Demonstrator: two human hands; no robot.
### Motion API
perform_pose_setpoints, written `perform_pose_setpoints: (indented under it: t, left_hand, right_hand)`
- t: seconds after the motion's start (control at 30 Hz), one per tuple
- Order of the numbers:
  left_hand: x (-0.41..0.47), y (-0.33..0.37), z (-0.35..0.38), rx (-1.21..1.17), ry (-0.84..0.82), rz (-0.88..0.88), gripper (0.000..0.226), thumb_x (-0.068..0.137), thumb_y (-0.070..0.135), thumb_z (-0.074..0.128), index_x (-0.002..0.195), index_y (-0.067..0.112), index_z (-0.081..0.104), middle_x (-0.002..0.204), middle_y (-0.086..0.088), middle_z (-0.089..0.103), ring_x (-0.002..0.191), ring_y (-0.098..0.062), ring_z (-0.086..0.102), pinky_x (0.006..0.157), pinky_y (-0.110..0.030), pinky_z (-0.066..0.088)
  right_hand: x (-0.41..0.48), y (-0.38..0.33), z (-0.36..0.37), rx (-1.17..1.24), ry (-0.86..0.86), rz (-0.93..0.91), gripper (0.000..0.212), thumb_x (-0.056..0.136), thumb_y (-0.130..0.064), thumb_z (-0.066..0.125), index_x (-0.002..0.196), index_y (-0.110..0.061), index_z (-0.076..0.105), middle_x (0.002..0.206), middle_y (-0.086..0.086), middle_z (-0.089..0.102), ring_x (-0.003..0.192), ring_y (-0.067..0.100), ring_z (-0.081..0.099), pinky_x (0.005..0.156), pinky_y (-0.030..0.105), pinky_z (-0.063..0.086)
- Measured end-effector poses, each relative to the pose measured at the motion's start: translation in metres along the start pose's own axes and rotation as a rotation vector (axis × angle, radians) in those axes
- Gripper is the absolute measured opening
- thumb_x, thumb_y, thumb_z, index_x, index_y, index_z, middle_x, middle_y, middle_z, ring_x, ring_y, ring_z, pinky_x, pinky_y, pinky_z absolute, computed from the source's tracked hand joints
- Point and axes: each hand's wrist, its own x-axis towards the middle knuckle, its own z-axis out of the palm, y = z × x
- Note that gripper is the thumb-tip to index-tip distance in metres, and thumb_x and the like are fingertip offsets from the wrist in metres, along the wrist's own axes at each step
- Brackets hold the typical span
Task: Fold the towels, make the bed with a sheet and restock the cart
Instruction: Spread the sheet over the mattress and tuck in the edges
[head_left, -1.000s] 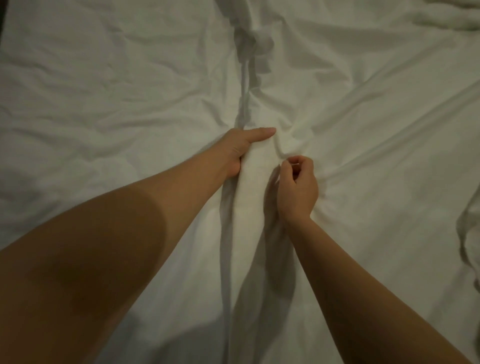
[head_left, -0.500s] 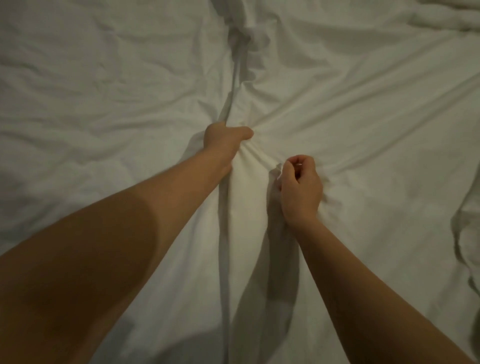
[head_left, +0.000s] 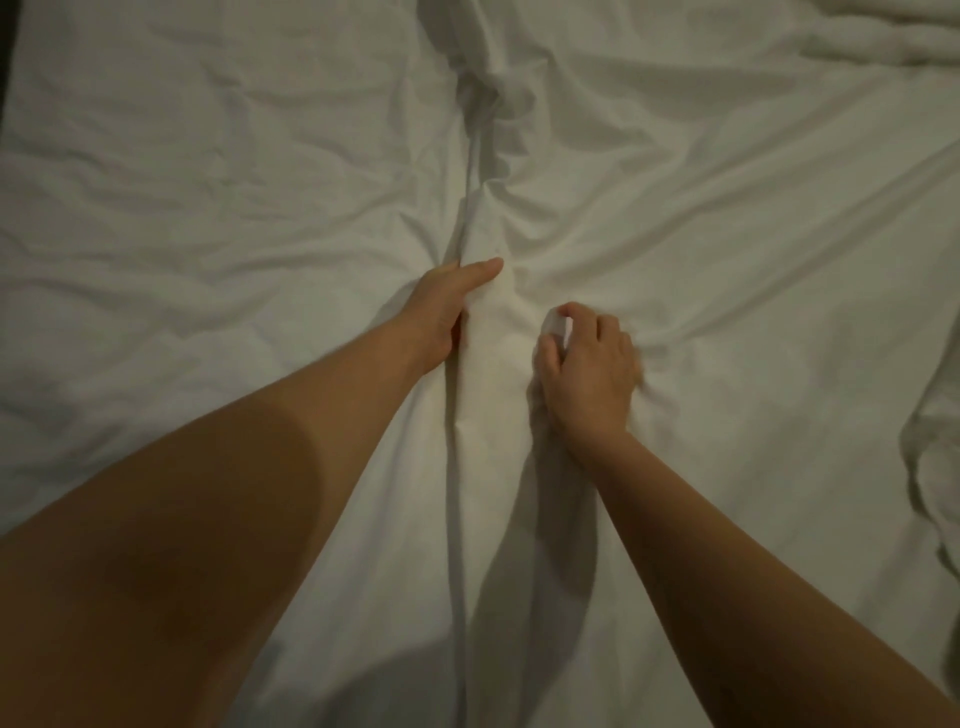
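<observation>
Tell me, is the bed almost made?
Not yet. Done: the white sheet lies spread out wide. In hand: the left hand and right hand hold a raised fold in the middle. Left: smoothing its many wrinkles; no towels or cart are in view.

A white sheet (head_left: 727, 260) lies spread across the whole bed, dimly lit and heavily wrinkled, with creases fanning out from its middle. Down the centre it is gathered into a raised fold (head_left: 488, 405) that runs from the near edge away to a twisted bunch near the far edge. The left hand (head_left: 447, 312) grips this fold from its left side, thumb laid over the top, while the right hand (head_left: 587, 364) pinches a small tuck of fabric just beside it on the right.
</observation>
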Motion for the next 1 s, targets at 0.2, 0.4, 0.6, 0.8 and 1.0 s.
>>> perform_pose_setpoints:
  t: [0.2, 0.4, 0.6, 0.8, 1.0]
  left_hand:
    - [-0.014, -0.019, -0.001, 0.142, 0.056, -0.001, 0.041, 0.086, 0.025, 0.066, 0.122, 0.006, 0.059, 0.109, -0.009, 0.068, 0.095, -0.021, 0.066, 0.083, -0.032, 0.052]
    - [-0.037, -0.042, 0.002, 0.066, 0.089, -0.116, 0.046, 0.085, 0.023, 0.067, 0.124, 0.002, 0.057, 0.113, -0.015, 0.066, 0.087, -0.024, 0.067, 0.068, -0.029, 0.056]
    - [-0.060, -0.058, 0.004, 0.005, 0.055, -0.192, 0.027, 0.088, 0.030, 0.063, 0.106, 0.010, 0.067, 0.096, -0.007, 0.071, 0.086, -0.021, 0.067, 0.081, -0.034, 0.053]
    - [-0.078, -0.069, 0.008, -0.027, 0.055, -0.168, 0.033, 0.094, 0.045, 0.048, 0.096, 0.018, 0.067, 0.084, 0.003, 0.074, 0.069, -0.014, 0.071, 0.072, -0.033, 0.053]
    - [-0.097, -0.076, 0.021, -0.064, 0.102, -0.107, 0.037, 0.096, 0.047, 0.043, 0.094, 0.018, 0.067, 0.081, 0.002, 0.074, 0.084, -0.016, 0.064, 0.086, -0.034, 0.047]
  right_hand:
    - [-0.008, 0.016, -0.014, -0.023, -0.055, -0.058, 0.042, 0.093, -0.030, 0.049, 0.133, -0.020, 0.046, 0.130, 0.008, 0.048, 0.118, 0.027, 0.045, 0.100, 0.037, 0.030]
    - [-0.031, 0.060, -0.042, -0.113, -0.035, 0.098, 0.043, 0.092, -0.031, 0.047, 0.135, -0.024, 0.045, 0.140, 0.004, 0.041, 0.127, 0.027, 0.035, 0.103, 0.040, 0.024]
    - [-0.061, 0.109, -0.076, -0.126, 0.051, 0.244, 0.031, 0.096, -0.034, 0.043, 0.118, -0.022, 0.063, 0.144, 0.001, 0.040, 0.133, 0.025, 0.028, 0.106, 0.041, 0.019]
    - [-0.104, 0.162, -0.120, -0.149, 0.135, 0.337, 0.030, 0.096, -0.030, 0.046, 0.118, -0.020, 0.064, 0.138, 0.004, 0.046, 0.132, 0.025, 0.031, 0.106, 0.039, 0.017]
    - [-0.114, 0.227, -0.159, -0.118, 0.231, 0.581, 0.038, 0.094, -0.024, 0.048, 0.131, -0.019, 0.054, 0.142, 0.009, 0.042, 0.128, 0.034, 0.037, 0.105, 0.044, 0.026]
